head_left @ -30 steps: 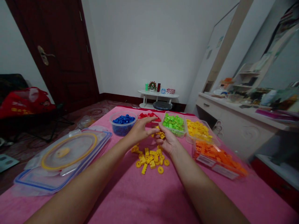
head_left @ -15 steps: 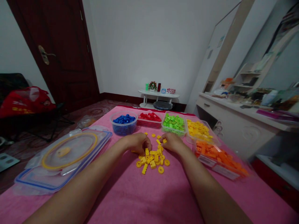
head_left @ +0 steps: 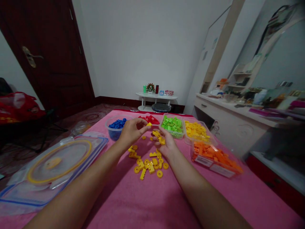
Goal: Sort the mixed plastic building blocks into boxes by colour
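Observation:
A heap of small yellow bricks (head_left: 149,163) lies on the pink cloth (head_left: 147,200) before me. My left hand (head_left: 131,132) is raised above the heap, thumb and fingers pinched on one small yellow brick (head_left: 149,124). My right hand (head_left: 165,143) is beside it, palm up and cupped, holding several yellow bricks (head_left: 158,136). The two hands nearly touch. Behind them stand a round tub of blue pieces (head_left: 115,128), a box of red pieces (head_left: 150,120), a box of green pieces (head_left: 172,125) and a box of yellow pieces (head_left: 195,130).
A clear box of orange pieces (head_left: 214,157) sits at the right of the cloth. Clear lids (head_left: 52,165), one round with a yellow rim, are stacked at the left. A white dresser (head_left: 238,124) stands to the right, a dark door (head_left: 47,54) at the back left.
Both hands have lifted off the heap, where they rested half a second ago, and now carry yellow bricks above it. The view has shifted to the right.

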`<state>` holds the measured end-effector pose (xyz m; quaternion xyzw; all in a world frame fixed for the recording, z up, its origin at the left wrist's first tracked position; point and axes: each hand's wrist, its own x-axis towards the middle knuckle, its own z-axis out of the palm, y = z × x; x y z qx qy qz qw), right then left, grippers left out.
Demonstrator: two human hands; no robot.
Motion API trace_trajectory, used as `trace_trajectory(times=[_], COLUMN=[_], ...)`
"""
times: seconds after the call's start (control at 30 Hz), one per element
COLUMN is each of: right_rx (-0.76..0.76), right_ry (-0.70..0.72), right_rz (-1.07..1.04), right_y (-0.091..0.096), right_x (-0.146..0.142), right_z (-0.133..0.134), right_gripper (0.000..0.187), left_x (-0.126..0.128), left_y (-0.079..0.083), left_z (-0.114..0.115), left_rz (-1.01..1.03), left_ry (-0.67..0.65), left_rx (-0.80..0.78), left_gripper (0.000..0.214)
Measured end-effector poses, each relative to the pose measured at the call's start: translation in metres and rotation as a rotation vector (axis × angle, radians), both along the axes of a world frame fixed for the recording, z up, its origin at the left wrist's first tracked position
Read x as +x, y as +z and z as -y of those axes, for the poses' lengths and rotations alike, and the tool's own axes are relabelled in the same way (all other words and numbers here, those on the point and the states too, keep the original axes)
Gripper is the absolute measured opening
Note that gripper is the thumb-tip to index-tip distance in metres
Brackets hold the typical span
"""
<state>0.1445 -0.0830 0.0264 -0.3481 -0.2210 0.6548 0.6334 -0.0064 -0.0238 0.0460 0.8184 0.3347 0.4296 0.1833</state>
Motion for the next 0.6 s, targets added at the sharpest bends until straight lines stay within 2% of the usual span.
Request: trace_trajectory(times=[0.1, 0.2, 0.27, 0.33, 0.4, 0.5, 0.6], right_rx=[-0.036, -0.029, 0.004, 0.042, 0.073, 0.107, 0.035], right_ry=[0.119, 0.095, 0.068, 0.03, -0.027, -0.147, -0.334], right_rz=[-0.254, -0.393, -0.413, -0.408, -0.403, -0.318, 0.049], right_y=[-0.001, -0.001, 0.001, 0.007, 0.018, 0.039, 0.056], right_x=[-0.009, -0.012, -0.009, -0.001, 0.015, 0.056, 0.111], right_z=[0.002, 0.003, 0.004, 0.006, 0.007, 0.004, -0.013], right_gripper=[0.036, 0.037, 0.036, 0.036, 0.035, 0.032, 0.034], left_x=[0.007, 0.012, 0.013, 0.013, 0.013, 0.014, 0.016], left_y=[0.005, 0.003, -0.004, -0.017, -0.036, -0.065, -0.081], left_z=[0.011, 0.018, 0.016, 0.01, 0.002, -0.008, -0.013], left_rz=[0.067, 0.058, 0.087, 0.122, 0.108, -0.025, -0.128], left_ry=[-0.049, -0.135, -0.117, -0.066, -0.03, -0.036, -0.08], left_rx=[0.075, 0.082, 0.054, -0.006, -0.076, -0.139, -0.163], left_gripper=[0.023, 0.026, 0.024, 0.025, 0.025, 0.024, 0.023])
